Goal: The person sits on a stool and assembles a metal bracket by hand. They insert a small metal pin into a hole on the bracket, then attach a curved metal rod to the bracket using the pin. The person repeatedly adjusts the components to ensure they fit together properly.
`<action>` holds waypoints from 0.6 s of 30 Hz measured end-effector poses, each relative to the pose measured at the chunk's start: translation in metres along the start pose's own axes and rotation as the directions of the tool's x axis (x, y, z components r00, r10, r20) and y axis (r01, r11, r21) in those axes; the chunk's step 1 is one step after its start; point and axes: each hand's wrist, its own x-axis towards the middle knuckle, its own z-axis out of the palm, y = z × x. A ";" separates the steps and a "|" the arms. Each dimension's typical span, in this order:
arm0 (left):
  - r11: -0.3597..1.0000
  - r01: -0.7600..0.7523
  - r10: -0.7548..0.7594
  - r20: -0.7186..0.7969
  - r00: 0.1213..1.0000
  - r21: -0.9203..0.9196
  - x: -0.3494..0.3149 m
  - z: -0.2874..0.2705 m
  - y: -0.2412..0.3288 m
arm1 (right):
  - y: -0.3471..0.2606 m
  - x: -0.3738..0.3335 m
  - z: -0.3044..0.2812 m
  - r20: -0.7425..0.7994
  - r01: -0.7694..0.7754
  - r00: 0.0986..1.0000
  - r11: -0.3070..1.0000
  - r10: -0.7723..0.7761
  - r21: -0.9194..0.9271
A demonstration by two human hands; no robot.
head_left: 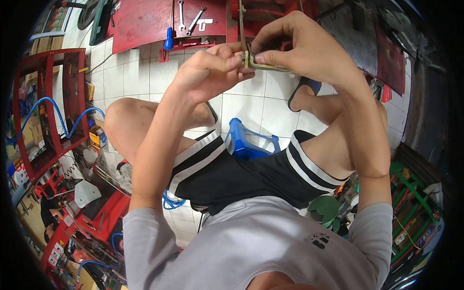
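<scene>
The left hand (205, 72) and right hand (307, 50) both grasped a metal bracket (268, 66); below that grip, a grey shirt (232, 237) bore dark print (317, 239) (small, blurred).

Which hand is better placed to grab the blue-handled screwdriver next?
Probably the left hand: it's nearer the screwdriver than the right hand, though both are busy with the metal piece.

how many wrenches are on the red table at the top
2: the left wrench lies just right of the screwdriver, and the right wrench slants beside it. The red table runs out of the picture, so more may be hidden.
</scene>
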 end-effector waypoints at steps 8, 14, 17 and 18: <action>0.999 0.017 -0.022 -0.111 0.994 -0.045 0.000 0.007 0.000 | -0.003 0.002 0.010 -0.040 -0.122 0.992 0.992 0.121 -0.029; 1.000 -0.024 0.024 -0.075 0.997 -0.003 0.003 0.008 -0.006 | -0.006 -0.001 -0.008 0.061 -0.085 0.995 0.996 0.084 0.017; 0.999 -0.034 0.035 -0.076 0.996 0.023 0.005 0.010 -0.007 | -0.005 -0.001 -0.011 0.086 -0.081 0.993 0.997 0.080 0.009; 0.999 -0.029 0.031 -0.085 0.996 0.021 0.005 0.010 -0.006 | -0.004 0.000 -0.009 0.089 -0.090 0.992 0.996 0.088 0.015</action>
